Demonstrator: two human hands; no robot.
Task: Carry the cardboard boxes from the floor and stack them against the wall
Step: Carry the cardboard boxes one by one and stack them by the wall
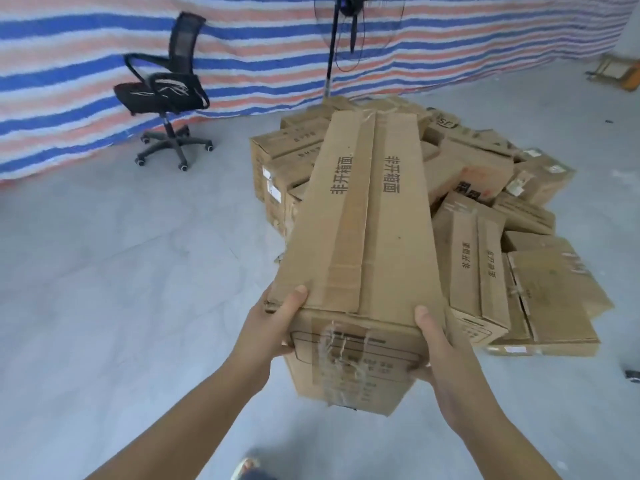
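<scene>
A long brown cardboard box (363,216) with printed characters and a taped seam is held up in front of me, its far end over the pile. My left hand (266,327) grips its near left corner, thumb on top. My right hand (446,355) grips the near right corner, thumb on top and fingers under the end face. Behind and to the right, a loose pile of cardboard boxes (491,237) lies on the grey floor.
A black office chair (166,95) stands at the left by a striped blue, red and white tarp wall (69,46). A standing fan (346,36) is behind the pile. Flattened cardboard (613,71) lies far right. Bare grey floor (121,271) spreads left.
</scene>
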